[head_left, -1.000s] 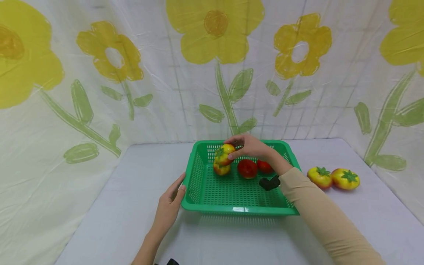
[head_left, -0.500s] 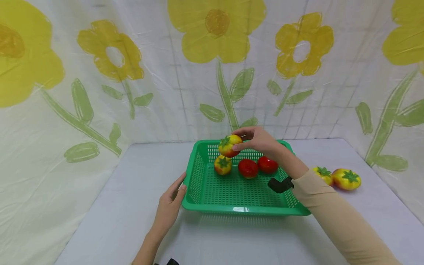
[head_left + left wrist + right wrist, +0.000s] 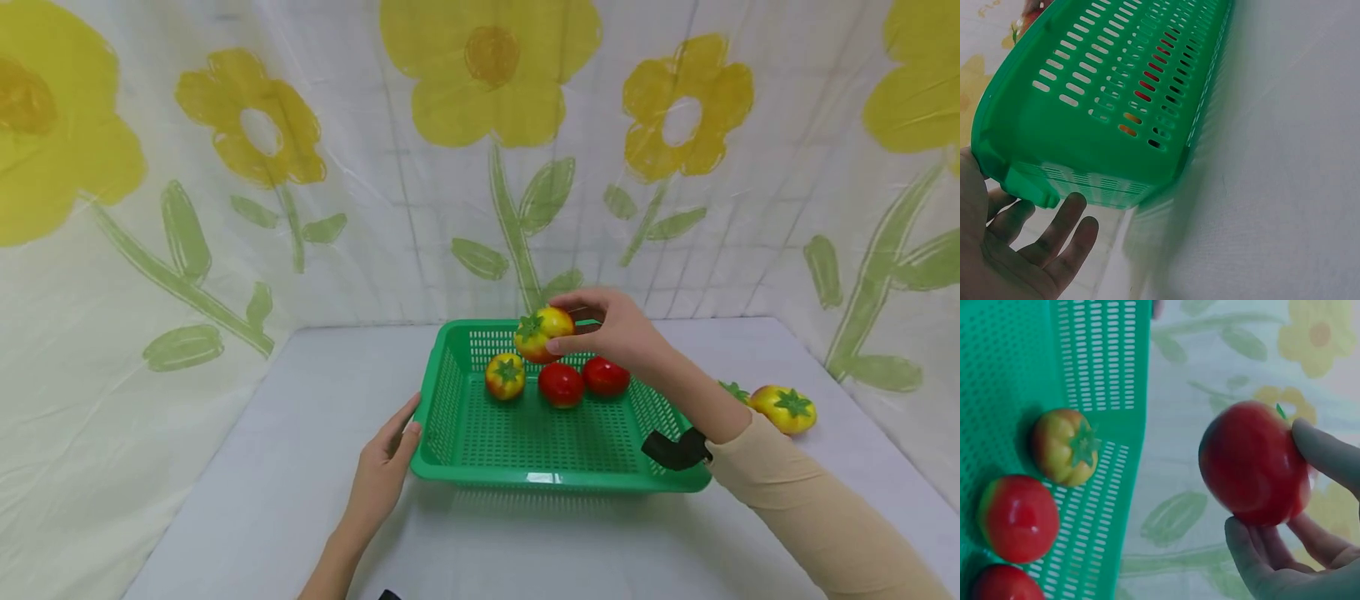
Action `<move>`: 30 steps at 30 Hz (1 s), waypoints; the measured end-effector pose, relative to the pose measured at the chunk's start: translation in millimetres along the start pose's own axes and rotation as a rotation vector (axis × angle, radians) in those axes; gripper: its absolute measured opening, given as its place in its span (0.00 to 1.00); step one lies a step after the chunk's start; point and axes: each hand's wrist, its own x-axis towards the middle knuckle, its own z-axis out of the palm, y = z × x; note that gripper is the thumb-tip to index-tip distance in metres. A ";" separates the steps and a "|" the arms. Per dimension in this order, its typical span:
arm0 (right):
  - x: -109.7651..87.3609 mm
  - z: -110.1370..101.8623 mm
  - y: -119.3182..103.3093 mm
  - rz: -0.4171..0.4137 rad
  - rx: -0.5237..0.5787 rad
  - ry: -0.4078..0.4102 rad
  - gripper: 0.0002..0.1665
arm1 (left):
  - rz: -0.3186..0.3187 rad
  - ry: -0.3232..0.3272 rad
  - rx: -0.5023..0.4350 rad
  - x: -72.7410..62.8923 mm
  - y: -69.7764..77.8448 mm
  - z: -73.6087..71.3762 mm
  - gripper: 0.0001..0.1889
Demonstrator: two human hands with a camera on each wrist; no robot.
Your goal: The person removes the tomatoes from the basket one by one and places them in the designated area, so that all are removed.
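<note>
My right hand (image 3: pixel 622 333) holds a toy tomato (image 3: pixel 543 335), yellow on top with a green star-shaped leaf, above the back of a green plastic basket (image 3: pixel 562 477). Seen from below in the right wrist view, the held tomato (image 3: pixel 1254 462) is red, with thumb and fingertips on opposite sides. Inside the basket lie another yellow-red tomato (image 3: pixel 505 377) leaf side forward and two tomatoes showing red, one (image 3: pixel 561 385) beside the other (image 3: pixel 606 377). At the basket's left side, my left hand (image 3: pixel 382 471) touches the rim with extended fingers; in the left wrist view, fingers (image 3: pixel 1063 231) spread beneath the rim.
Two more yellow-red tomatoes sit on the white table (image 3: pixel 300 400) right of the basket; one (image 3: pixel 783 408) shows well, the other (image 3: pixel 735 392) is mostly behind my right arm. A curtain (image 3: pixel 360 208) with painted yellow flowers hangs behind the table.
My right hand has lifted the tomato off the spot above the left tomato and moved it rightward. The left hand and basket have stayed in place.
</note>
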 end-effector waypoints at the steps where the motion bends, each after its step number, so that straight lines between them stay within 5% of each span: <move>1: -3.9 -1.2 0.3 -0.009 0.007 0.004 0.34 | 0.003 0.001 -0.001 0.2 0.2 0.0 0.25; 16: -53.3 -21.4 3.2 0.032 -0.026 0.102 0.37 | 0.005 -0.017 -0.014 -0.1 1.0 -0.2 0.25; 23: -73.5 -28.4 4.6 -0.048 -0.042 0.185 0.34 | -0.017 -0.016 -0.015 0.8 2.3 0.3 0.24; 30: -90.3 -30.7 13.0 -0.116 0.023 0.225 0.32 | -0.002 -0.024 -0.007 -7.8 41.5 -3.1 0.24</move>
